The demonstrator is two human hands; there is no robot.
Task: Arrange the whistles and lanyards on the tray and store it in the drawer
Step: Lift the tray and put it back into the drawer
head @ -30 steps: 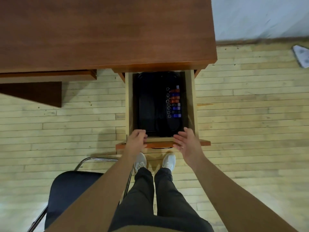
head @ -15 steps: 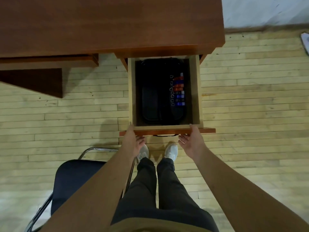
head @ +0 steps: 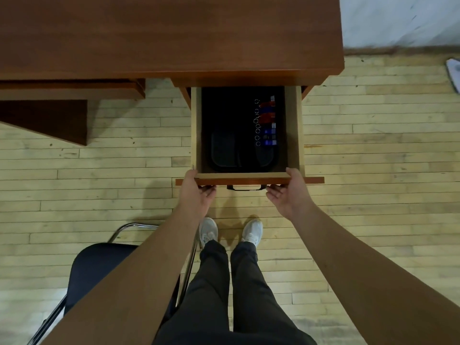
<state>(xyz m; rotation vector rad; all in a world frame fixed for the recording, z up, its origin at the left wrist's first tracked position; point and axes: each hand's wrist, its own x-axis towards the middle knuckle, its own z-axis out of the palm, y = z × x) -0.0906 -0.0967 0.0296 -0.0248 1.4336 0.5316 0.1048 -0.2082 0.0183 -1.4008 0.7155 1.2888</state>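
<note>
The wooden drawer (head: 293,135) of the brown desk (head: 169,33) stands pulled out. Inside it lies a black tray (head: 224,150). A row of red and blue whistles (head: 267,120) with metal rings lines the tray's right side; lanyards are too dark to make out. My left hand (head: 196,192) grips the left part of the drawer's front panel (head: 249,181), thumb on top and fingers underneath. My right hand (head: 288,192) grips the panel's right part the same way. The black drawer handle (head: 244,187) shows between my hands.
A black chair (head: 99,272) with a chrome frame stands at my lower left, close to my left arm. My legs and white shoes (head: 231,232) are right below the drawer. A second desk section (head: 69,90) juts out at the left. Pale plank floor lies around.
Both hands moved from the drawer's inner front edge down onto its front panel and took hold of it. The drawer now reaches further under the desk top.
</note>
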